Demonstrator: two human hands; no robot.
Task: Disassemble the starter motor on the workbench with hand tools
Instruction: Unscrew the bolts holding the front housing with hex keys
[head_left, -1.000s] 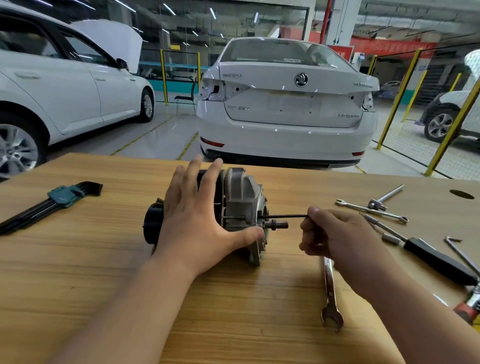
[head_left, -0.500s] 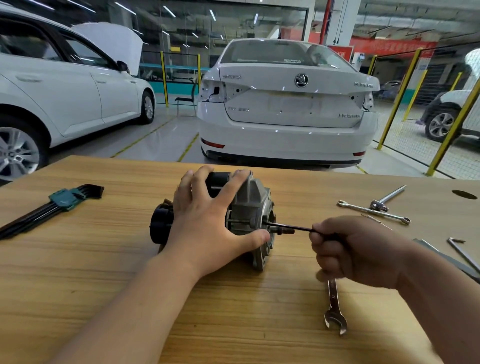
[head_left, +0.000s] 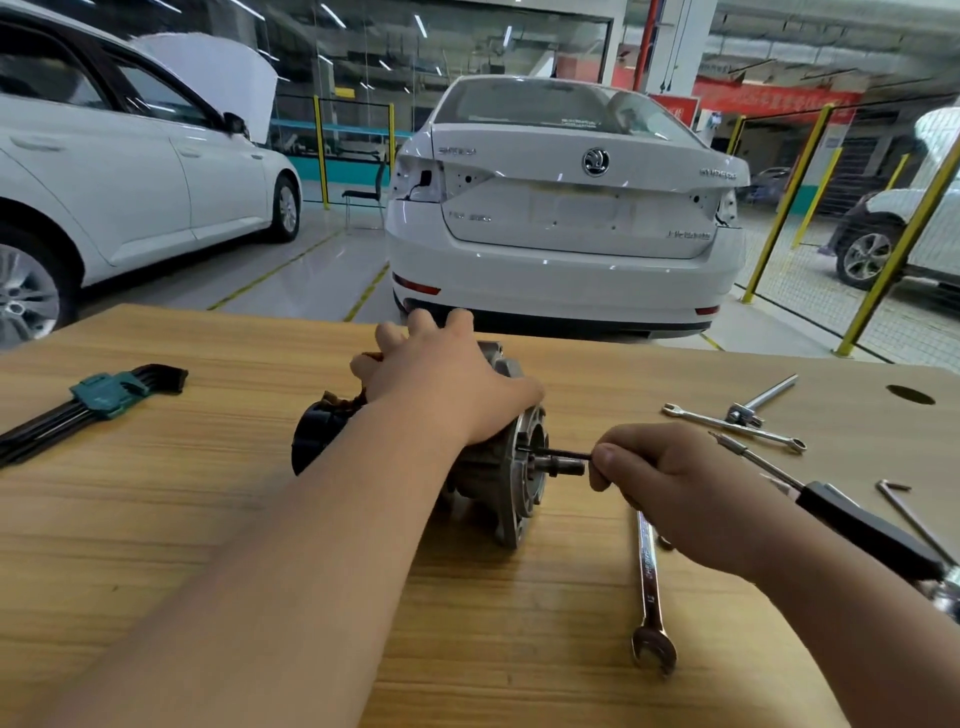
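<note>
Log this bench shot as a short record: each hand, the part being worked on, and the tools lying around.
Part: starter motor, on its side on the wooden workbench
Left hand: holds the motor from above
Right hand: pinches a thin black rod, its tip at the motor's end face
Left of motor: hex key set in green holder
By right hand: combination wrench, flat on bench
Far right: small wrench, black-handled screwdriver

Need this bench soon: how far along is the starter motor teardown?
Done: nothing visibly removed; the starter motor looks whole. In hand: left hand grips it while right hand pinches a thin black rod at its end flange. Left: separating the housing.
</note>
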